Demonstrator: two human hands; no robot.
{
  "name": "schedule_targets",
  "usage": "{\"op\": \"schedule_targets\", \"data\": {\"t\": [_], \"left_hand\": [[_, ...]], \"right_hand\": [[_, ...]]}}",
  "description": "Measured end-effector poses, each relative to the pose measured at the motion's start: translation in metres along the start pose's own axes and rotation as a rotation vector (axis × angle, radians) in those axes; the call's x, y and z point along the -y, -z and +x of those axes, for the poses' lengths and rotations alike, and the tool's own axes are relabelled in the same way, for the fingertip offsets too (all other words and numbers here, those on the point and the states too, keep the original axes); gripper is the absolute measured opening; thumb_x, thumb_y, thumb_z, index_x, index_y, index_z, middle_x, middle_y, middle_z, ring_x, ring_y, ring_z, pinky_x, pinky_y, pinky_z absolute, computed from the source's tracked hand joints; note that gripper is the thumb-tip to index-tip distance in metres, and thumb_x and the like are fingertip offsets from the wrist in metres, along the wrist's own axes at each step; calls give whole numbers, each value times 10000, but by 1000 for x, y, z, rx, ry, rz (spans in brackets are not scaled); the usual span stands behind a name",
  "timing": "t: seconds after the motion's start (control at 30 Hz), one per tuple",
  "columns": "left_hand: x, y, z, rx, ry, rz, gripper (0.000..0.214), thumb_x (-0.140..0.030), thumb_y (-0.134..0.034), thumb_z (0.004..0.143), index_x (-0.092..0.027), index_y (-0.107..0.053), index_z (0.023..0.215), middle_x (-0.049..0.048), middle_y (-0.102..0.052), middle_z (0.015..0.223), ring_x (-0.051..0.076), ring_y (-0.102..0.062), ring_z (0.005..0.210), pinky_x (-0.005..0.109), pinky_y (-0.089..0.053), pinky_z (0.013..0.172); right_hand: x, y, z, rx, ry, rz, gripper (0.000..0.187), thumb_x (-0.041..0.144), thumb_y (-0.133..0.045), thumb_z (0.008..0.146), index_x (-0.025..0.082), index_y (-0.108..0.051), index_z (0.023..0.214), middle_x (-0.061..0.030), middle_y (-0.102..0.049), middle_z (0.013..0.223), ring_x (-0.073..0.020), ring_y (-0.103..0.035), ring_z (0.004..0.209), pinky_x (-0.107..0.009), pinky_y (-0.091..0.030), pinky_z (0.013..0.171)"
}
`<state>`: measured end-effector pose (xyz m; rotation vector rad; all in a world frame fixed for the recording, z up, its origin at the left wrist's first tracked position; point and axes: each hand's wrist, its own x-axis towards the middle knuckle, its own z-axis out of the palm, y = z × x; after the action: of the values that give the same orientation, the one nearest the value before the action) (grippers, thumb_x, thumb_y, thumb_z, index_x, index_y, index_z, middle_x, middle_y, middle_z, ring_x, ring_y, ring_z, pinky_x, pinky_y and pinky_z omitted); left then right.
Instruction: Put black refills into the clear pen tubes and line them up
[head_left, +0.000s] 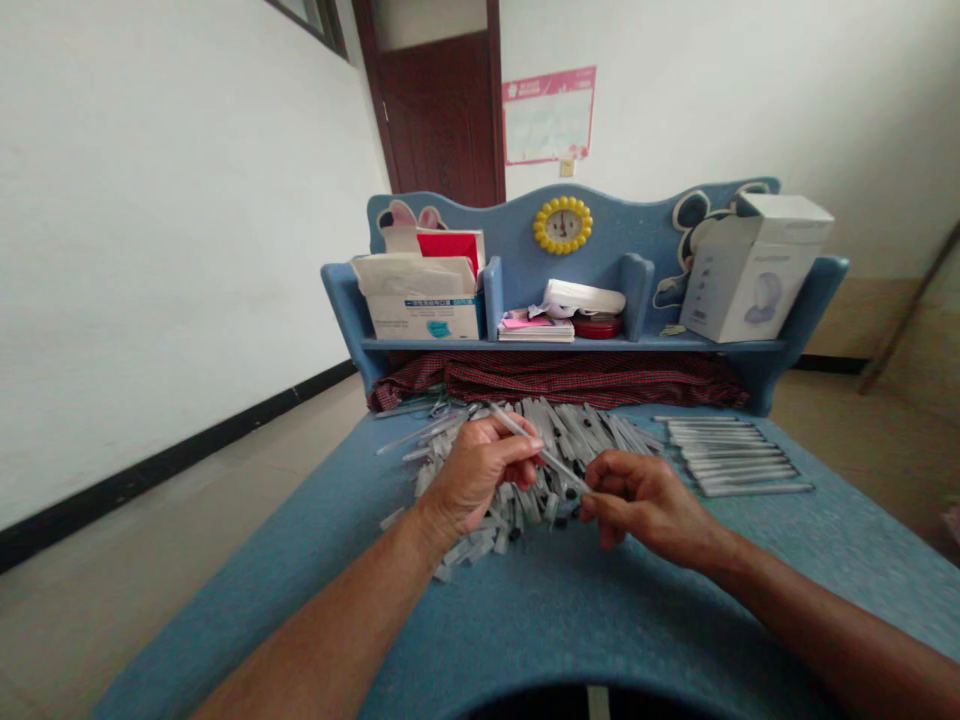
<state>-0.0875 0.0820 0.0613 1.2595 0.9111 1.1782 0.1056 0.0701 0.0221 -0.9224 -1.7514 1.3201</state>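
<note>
Between my left thumb and fingers, my left hand (491,462) pinches a clear pen barrel (556,463), held slanting down to the right. The fingertips of my right hand (637,500) are closed at the barrel's lower right end; whether a small part sits in them too is hidden. Under and behind both hands spreads a pile of clear plastic pen parts (480,540) with small black pieces among them. To the right of my right hand lies a neat row of long thin pens (731,458), side by side on the blue table (480,625).
A blue shelf (645,346) at the back holds a mask box (427,315), small papers (536,330), a red case (598,327) and a white box (750,270). A yellow flower-shaped clock (562,225) is on its backboard. Checked cloth (555,378) lies beneath.
</note>
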Motion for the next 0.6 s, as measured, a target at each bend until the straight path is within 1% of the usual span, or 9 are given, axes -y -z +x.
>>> {"op": "schedule_targets", "data": {"t": [0.13, 0.23, 0.4, 0.6], "left_hand": [[-3, 6, 0, 57, -9, 35, 117, -198, -665, 678, -121, -603, 740, -9, -608, 534, 60, -492, 357, 145, -361, 360], [-2, 6, -1, 80, -16, 12, 121, -209, -656, 699, -116, -612, 763, 9, -630, 548, 80, -518, 365, 161, -389, 364], [-1, 2, -3, 90, -33, -39, 115, -207, -651, 712, -110, -613, 761, 30, -654, 592, 109, -559, 386, 192, -437, 376], [0, -3, -5, 71, -18, -91, 111, -193, -658, 703, -110, -595, 741, 34, -657, 588, 127, -576, 395, 231, -486, 395]], "right_hand": [[2, 1, 1, 0, -1, 152, 234, 338, -663, 736, 154, -529, 791, 2, -639, 609, -107, -570, 418, -219, -454, 420], [5, 2, 1, -28, 7, 196, 260, 359, -690, 721, 145, -555, 784, 3, -641, 576, -100, -567, 405, -204, -448, 408], [8, 2, 0, -97, 58, 178, 264, 371, -699, 717, 143, -569, 742, 5, -636, 546, -98, -567, 400, -195, -440, 399], [6, 1, -2, -158, 110, 144, 240, 355, -687, 722, 150, -563, 739, 13, -624, 537, -98, -558, 384, -192, -432, 375]]}}
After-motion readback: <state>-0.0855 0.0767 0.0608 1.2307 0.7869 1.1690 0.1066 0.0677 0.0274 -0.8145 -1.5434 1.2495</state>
